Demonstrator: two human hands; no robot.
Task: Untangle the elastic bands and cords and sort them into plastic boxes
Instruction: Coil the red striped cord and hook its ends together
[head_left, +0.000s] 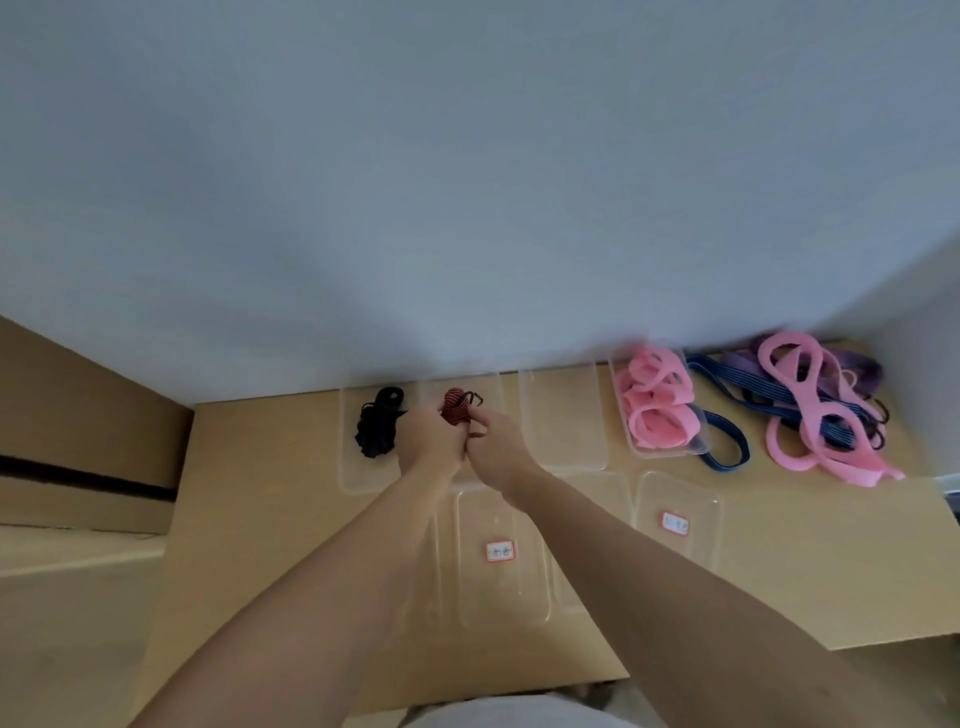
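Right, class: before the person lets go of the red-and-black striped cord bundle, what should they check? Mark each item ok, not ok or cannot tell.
1. Red-and-black striped cord bundle held by left hand and right hand: ok.
2. Clear plastic box lies under the bundle: ok.
3. That box's label matches: cannot tell, no label shows.
4. Bundle fully coiled: cannot tell, hands cover part.
5. Black cord bundle lies apart in its own clear box: ok.
6. All sorted: not ok, a tangle of pink, blue and purple bands lies on the wooden table.
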